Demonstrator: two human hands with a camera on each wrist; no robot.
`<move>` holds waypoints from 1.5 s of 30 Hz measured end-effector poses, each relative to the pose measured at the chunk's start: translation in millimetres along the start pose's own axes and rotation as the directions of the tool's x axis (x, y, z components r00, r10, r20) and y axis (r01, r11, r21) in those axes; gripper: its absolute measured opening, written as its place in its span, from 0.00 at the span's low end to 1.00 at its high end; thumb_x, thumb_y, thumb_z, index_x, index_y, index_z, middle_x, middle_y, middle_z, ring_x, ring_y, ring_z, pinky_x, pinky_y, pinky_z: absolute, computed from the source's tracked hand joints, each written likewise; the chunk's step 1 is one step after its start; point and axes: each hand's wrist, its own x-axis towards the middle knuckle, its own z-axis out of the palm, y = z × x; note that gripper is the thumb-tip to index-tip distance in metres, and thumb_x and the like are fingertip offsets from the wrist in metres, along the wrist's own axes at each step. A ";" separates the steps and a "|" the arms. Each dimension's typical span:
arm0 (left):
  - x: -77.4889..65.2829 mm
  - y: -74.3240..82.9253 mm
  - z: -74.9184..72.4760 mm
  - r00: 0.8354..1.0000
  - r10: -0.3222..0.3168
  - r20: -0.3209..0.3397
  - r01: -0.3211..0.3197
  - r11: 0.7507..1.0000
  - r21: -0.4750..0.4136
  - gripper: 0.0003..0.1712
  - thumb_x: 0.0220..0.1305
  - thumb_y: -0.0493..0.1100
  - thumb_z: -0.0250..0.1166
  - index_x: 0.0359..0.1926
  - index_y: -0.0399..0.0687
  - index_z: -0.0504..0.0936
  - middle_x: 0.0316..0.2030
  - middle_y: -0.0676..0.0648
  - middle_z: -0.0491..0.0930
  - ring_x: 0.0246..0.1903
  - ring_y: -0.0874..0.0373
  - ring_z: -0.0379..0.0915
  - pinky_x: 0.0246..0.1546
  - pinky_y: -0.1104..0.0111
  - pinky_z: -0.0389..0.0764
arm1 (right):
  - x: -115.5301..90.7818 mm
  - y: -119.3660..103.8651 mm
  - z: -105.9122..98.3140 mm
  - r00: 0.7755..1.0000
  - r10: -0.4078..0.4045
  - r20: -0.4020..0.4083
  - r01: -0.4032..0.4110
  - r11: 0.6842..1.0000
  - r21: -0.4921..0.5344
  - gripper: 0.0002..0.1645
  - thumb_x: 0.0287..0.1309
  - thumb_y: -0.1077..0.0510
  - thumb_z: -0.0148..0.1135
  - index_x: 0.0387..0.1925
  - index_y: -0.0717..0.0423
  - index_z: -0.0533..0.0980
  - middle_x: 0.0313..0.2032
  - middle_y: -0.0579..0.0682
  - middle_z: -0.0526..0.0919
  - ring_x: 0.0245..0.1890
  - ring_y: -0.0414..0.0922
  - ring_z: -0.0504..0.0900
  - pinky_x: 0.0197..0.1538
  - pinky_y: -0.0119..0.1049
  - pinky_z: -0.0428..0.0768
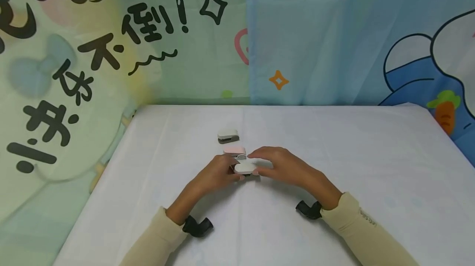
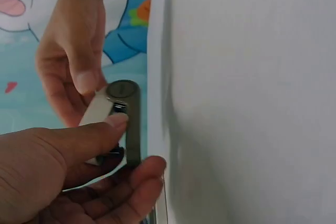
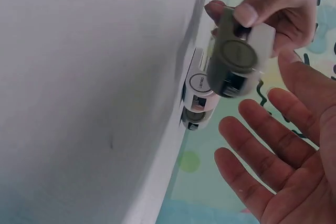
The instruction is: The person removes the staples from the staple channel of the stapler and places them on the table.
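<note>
A small white stapler with a grey-green underside (image 1: 245, 169) is in my left hand (image 1: 219, 171), pinched between thumb and fingers. The left wrist view shows the left thumb on the stapler's metal part, beside the round badge on its grey-green side (image 2: 124, 88). My right hand (image 1: 283, 165) is at the other end of the stapler, its thumb tip close to that end. In the right wrist view the right fingers (image 3: 262, 156) are spread and extended; whether they touch the stapler, I cannot tell.
Just beyond the hands, a pink-topped stapler (image 1: 234, 150) lies on the white-covered table (image 1: 334, 142). Behind it lies another white stapler with a grey base (image 1: 228, 136). A printed cloth backdrop (image 1: 304, 31) hangs at the table's far edge. Both wrists wear black mounts.
</note>
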 end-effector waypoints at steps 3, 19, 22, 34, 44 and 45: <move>0.0 5.7 1.3 1.000 0.025 -0.012 -0.026 0.999 -0.045 0.07 0.56 0.34 0.73 0.36 0.40 0.84 0.30 0.54 0.79 0.27 0.65 0.74 0.29 0.73 0.77 | -2.0 -3.1 -2.6 1.000 0.021 0.016 -0.021 1.000 -0.009 0.25 0.58 0.53 0.69 0.56 0.58 0.79 0.50 0.47 0.82 0.50 0.44 0.79 0.52 0.41 0.77; 4.0 21.4 9.9 0.988 0.058 -0.141 -0.088 0.973 -0.213 0.10 0.54 0.33 0.73 0.38 0.39 0.85 0.34 0.51 0.78 0.30 0.65 0.77 0.30 0.72 0.79 | -11.0 -20.0 -17.4 0.998 0.034 0.050 -0.027 0.991 -0.128 0.18 0.60 0.53 0.68 0.50 0.54 0.81 0.40 0.39 0.77 0.34 0.34 0.75 0.38 0.30 0.76; 3.9 20.9 10.5 0.991 0.089 -0.100 -0.110 0.968 -0.225 0.08 0.56 0.35 0.73 0.38 0.41 0.86 0.32 0.53 0.80 0.28 0.65 0.77 0.28 0.72 0.78 | -11.8 -21.5 -18.5 0.999 0.012 0.052 -0.005 0.990 -0.140 0.16 0.60 0.54 0.68 0.48 0.54 0.81 0.41 0.40 0.78 0.36 0.34 0.75 0.40 0.31 0.77; 0.9 22.2 9.0 0.994 0.063 -0.093 -0.094 0.923 -0.374 0.08 0.60 0.34 0.70 0.40 0.42 0.89 0.30 0.52 0.84 0.27 0.64 0.79 0.26 0.71 0.78 | -11.7 -23.7 -17.2 0.999 -0.046 0.012 0.048 0.984 -0.171 0.13 0.60 0.59 0.67 0.46 0.56 0.78 0.42 0.43 0.78 0.34 0.35 0.74 0.37 0.32 0.76; 0.6 20.6 13.1 0.988 0.096 -0.120 -0.138 0.901 -0.411 0.09 0.61 0.36 0.69 0.42 0.39 0.88 0.29 0.48 0.86 0.27 0.65 0.76 0.24 0.74 0.71 | -20.0 -27.0 -23.8 0.999 -0.034 -0.027 0.032 0.995 -0.098 0.14 0.62 0.59 0.65 0.48 0.56 0.73 0.37 0.40 0.73 0.32 0.35 0.72 0.35 0.32 0.74; 0.8 20.4 13.6 0.988 0.098 -0.119 -0.140 0.898 -0.418 0.09 0.62 0.37 0.69 0.43 0.39 0.88 0.29 0.48 0.86 0.27 0.65 0.76 0.23 0.74 0.70 | -20.7 -26.7 -24.7 0.999 -0.034 -0.030 0.031 0.995 -0.094 0.17 0.63 0.60 0.64 0.51 0.56 0.73 0.39 0.40 0.73 0.33 0.35 0.72 0.36 0.33 0.74</move>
